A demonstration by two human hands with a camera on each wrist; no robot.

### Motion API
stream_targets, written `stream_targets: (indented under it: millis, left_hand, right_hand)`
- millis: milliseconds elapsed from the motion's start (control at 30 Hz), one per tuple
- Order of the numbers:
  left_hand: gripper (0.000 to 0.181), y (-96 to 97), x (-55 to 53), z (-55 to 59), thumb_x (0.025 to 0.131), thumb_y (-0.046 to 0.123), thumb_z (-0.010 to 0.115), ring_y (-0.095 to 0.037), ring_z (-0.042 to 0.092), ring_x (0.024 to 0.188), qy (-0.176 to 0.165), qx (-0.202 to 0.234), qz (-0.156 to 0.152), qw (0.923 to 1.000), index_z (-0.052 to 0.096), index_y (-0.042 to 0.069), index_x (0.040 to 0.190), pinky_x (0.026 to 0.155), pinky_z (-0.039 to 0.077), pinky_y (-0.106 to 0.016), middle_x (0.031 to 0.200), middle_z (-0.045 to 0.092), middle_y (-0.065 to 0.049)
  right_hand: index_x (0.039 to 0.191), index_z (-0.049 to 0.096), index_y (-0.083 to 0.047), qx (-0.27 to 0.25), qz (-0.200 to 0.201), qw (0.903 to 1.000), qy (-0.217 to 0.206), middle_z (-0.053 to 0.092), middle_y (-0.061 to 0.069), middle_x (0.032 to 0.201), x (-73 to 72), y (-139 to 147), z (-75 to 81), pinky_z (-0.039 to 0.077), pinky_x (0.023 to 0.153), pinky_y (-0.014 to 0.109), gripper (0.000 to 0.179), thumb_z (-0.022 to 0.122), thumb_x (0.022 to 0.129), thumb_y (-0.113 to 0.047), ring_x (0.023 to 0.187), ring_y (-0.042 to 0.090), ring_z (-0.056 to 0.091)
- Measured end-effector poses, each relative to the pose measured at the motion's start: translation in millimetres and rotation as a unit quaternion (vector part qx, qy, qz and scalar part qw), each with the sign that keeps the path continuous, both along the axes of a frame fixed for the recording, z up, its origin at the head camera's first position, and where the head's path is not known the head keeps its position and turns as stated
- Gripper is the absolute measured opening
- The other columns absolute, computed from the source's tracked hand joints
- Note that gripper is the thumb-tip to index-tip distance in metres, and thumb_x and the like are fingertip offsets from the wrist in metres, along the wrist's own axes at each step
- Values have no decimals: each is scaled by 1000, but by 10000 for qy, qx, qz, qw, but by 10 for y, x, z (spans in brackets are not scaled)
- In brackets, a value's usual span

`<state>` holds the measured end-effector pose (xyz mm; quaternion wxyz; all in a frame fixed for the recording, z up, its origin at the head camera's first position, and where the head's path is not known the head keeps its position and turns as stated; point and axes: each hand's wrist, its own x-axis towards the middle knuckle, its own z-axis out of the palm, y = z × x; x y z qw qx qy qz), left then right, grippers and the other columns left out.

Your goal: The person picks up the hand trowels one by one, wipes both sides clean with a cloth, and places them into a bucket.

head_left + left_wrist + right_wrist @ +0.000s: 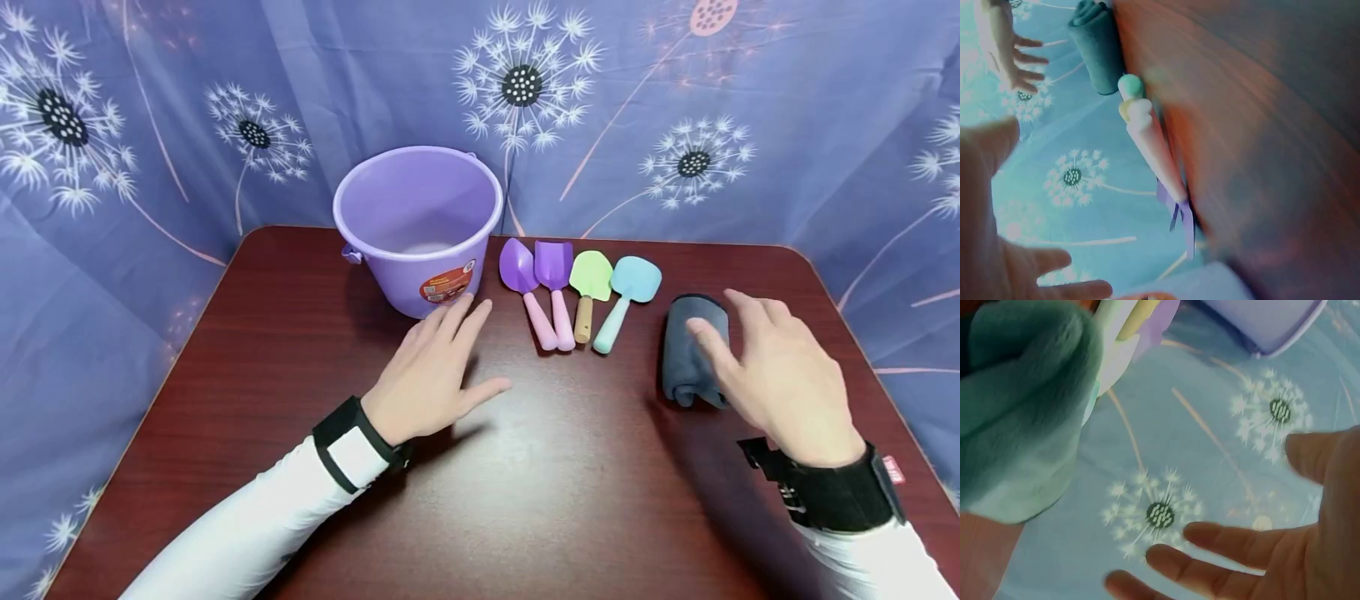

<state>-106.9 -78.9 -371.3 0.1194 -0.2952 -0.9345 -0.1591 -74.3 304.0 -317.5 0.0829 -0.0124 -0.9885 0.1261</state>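
Note:
My left hand hovers over the table in front of a purple bucket, thumb spread away from the other fingers. At the right, my right hand is held above and beside a rolled dark grey cloth, its thumb overlapping the roll in the head view. In the right wrist view the cloth lies apart from the spread fingers. Between bucket and cloth lie two purple toy shovels with pink handles, a green one with a tan handle and a light blue one.
The dark red-brown wooden table has rounded back corners. Behind it and along both sides hangs a blue curtain with dandelion prints, close to the bucket's back.

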Motion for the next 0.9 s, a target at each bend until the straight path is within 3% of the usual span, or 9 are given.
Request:
stream_targets:
  millis: [133,267,367,500,600,733,800,900]
  left_hand:
    - [89,138,-85,25,91,71,50,-27,49,124,-431,427,56,9981,41,5,149,97,44,-44,141,48,-11]
    - [77,287,-181,31,93,65,51,-19,54,107,-1145,910,217,9890,47,4,141,93,45,-36,126,55,-8]
    - [71,396,-285,20,95,61,52,-16,54,99,-1902,1222,345,9735,49,4,138,88,45,-34,117,57,-8]
    - [67,542,-444,-24,97,58,51,-16,57,97,-2844,1407,595,9465,48,5,138,87,45,-33,109,59,-6]
    - [63,661,-541,-60,97,55,51,-15,60,92,-3266,1443,726,9313,48,5,135,84,47,-31,102,60,-3]
    - [52,804,-625,-88,96,54,53,-19,68,70,-3869,1592,834,9045,50,7,117,64,54,-32,90,63,-7]
    - [47,870,-659,-108,96,54,55,-22,68,58,-4111,1657,924,8916,53,7,105,54,55,-35,85,65,-11]
    - [45,964,-710,-146,96,54,56,-19,67,52,-4220,1581,1074,8862,55,9,95,48,54,-34,88,65,-12]
  right_hand:
    - [143,46,-1,-33,-427,9979,-486,44,30,135,-3,177,11,36,74,68,68,32,103,-55,110,53,48]
    - [131,52,1,-27,-514,9934,-1027,49,30,123,-34,390,-46,38,69,63,58,28,105,-43,99,53,51]
    - [127,51,6,-19,-393,9869,-1563,51,32,117,-69,555,-129,39,68,60,58,27,104,-41,95,52,53]
    - [119,55,6,37,-254,9756,-2179,56,30,110,-151,717,-303,42,64,55,67,25,103,-52,91,47,57]
    - [109,59,2,-86,-68,9687,-2479,59,22,98,-208,742,-414,43,63,49,74,26,101,-63,85,38,59]
    - [100,57,2,-362,215,9635,-2642,54,13,87,-247,631,-463,42,63,41,80,29,97,-72,79,29,56]
    - [106,54,6,-433,264,9631,-2642,54,16,89,-262,540,-464,43,64,42,85,30,95,-75,80,30,57]
    - [128,44,15,-530,221,9621,-2666,54,30,109,-283,395,-467,47,73,51,101,28,93,-78,94,42,59]
